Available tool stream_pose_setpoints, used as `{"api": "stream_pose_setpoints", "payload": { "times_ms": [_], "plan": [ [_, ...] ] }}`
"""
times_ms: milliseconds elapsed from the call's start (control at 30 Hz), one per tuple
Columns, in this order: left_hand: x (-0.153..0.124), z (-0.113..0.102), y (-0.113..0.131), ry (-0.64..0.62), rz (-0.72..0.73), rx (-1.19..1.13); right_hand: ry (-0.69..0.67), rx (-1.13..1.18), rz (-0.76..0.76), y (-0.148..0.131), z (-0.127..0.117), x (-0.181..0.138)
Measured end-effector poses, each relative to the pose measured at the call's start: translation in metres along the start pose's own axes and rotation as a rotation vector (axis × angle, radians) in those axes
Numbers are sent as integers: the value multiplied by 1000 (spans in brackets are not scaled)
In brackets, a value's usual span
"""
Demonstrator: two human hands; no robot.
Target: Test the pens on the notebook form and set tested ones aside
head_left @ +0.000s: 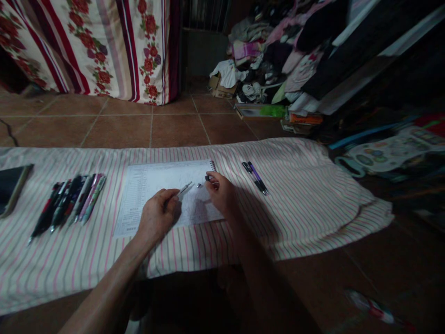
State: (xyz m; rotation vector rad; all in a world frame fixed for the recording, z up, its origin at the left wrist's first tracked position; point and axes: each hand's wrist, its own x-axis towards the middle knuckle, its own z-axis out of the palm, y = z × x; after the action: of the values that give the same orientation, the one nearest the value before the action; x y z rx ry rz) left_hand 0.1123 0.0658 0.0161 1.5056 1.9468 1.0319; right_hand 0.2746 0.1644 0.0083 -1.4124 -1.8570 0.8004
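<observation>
My left hand (158, 215) is closed around a pen (184, 189), whose tip points right over a spiral notebook (149, 185) lying on a striped cloth (295, 195). My right hand (220, 190) is pinched on a small dark piece (207, 177), perhaps a pen cap or part, just beside the pen's tip. Both hands hover over the right half of the open page. A row of several pens (67, 202) lies at the left of the cloth. Two more pens (255, 177) lie right of the notebook.
A dark flat object (12, 188) sits at the cloth's far left. Terracotta floor tiles (174, 125) surround the cloth. A floral bed cover (104, 46) hangs behind, a heap of clothes (271, 55) at the back right, and printed items (389, 150) at the right.
</observation>
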Motion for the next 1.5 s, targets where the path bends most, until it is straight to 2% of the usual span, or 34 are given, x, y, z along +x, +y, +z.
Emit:
{"api": "stream_pose_setpoints", "payload": {
  "times_ms": [167,267,367,600,900,1500],
  "plan": [
    [-1,3,2,-18,10,4,2,600,260,-4,1,0],
    [-2,5,4,-29,7,-7,-13,787,368,-12,-1,-4],
    [-3,7,6,-38,9,-5,-37,869,425,-17,-4,-6],
    [-5,9,11,-39,33,34,-16,937,451,-17,-1,-6],
    [-5,7,18,-60,28,49,-57,949,443,-21,-1,-9],
    [-4,8,13,-52,39,2,-108,945,402,-28,1,-13]
  ]
}}
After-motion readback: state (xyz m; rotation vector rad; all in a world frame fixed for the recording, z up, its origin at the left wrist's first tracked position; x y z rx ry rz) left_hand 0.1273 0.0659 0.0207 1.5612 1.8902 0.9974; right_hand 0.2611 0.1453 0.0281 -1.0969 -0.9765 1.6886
